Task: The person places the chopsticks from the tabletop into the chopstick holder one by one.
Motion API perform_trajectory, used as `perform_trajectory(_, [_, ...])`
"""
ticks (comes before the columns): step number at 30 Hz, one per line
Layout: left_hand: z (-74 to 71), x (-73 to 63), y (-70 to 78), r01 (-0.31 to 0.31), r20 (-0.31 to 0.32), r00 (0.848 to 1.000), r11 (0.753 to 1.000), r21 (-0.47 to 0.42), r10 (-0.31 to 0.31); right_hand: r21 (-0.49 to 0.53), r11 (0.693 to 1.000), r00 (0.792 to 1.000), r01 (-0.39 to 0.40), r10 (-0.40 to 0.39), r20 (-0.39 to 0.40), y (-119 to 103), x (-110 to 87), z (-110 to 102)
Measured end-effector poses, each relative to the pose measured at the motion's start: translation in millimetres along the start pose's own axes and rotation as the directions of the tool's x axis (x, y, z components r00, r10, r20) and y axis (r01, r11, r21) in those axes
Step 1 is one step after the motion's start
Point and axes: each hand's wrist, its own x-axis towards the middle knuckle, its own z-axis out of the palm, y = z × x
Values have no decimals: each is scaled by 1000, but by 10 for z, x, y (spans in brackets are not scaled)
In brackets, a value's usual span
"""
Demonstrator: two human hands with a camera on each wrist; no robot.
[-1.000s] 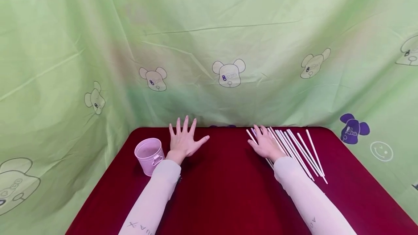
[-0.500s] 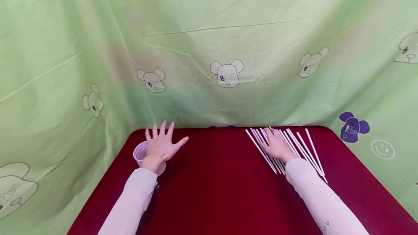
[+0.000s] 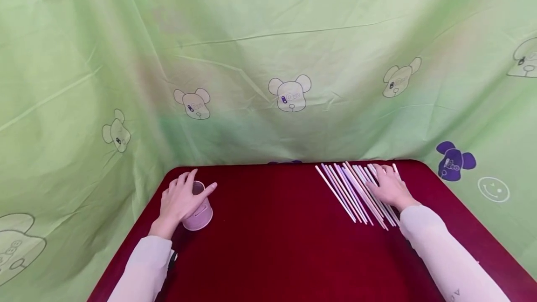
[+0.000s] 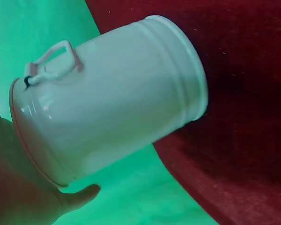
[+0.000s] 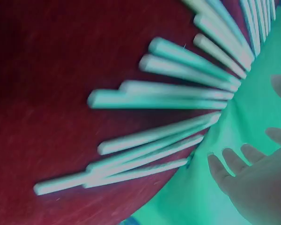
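A small pink bucket (image 3: 198,218) with little side handles stands upright on the dark red tablecloth at the left. My left hand (image 3: 179,203) is at its rim, thumb and fingers spread apart; in the left wrist view the thumb lies off to one side of the bucket (image 4: 117,93). Whether the hand touches the rim, I cannot tell. Several thin straight pastel sticks (image 3: 335,188) lie fanned out at the right. Over the right part of this row hovers my right hand (image 3: 390,188), fingers loosely bent and holding nothing, as the right wrist view shows above the sticks (image 5: 178,103).
The red tablecloth (image 3: 268,246) covers the whole table, with rounded far corners. Green printed fabric (image 3: 235,59) hangs close behind the table's far edge and along both sides.
My left hand has moved left, from beside the bucket to its rim. My right hand has passed rightward over the sticks, uncovering those at the left. The bucket and sticks stay in place.
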Motion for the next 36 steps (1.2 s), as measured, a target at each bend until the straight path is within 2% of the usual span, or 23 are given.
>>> perform_trajectory(4, [1,-77,-80,45,-13,999,997,-64,-46,17,999,999,-45,44,6,106,-41,-74])
perform_trajectory(8, [27,-141,-126,87,-77,992,985,-148,-99,24,997,997,-70,70,9,185,-91,-134])
perform_trajectory(15, [130,-210,-170,64,-179,978,968,-241,-109,56,990,991,-131,131,17,352,-165,-171])
perform_trajectory(21, [176,-248,-182,64,-223,965,945,-322,-141,58,983,984,-176,176,6,514,-153,-173])
perform_trajectory(24, [201,-245,-184,62,-251,953,920,-387,-170,48,980,981,-195,196,-15,590,-142,-218])
perform_trajectory(28, [252,-241,-184,59,-286,931,868,-492,-225,42,971,972,-234,235,-17,648,-126,-276])
perform_trajectory(36, [387,-298,-159,116,-270,893,765,-633,-359,52,944,946,-326,325,11,723,-137,-261])
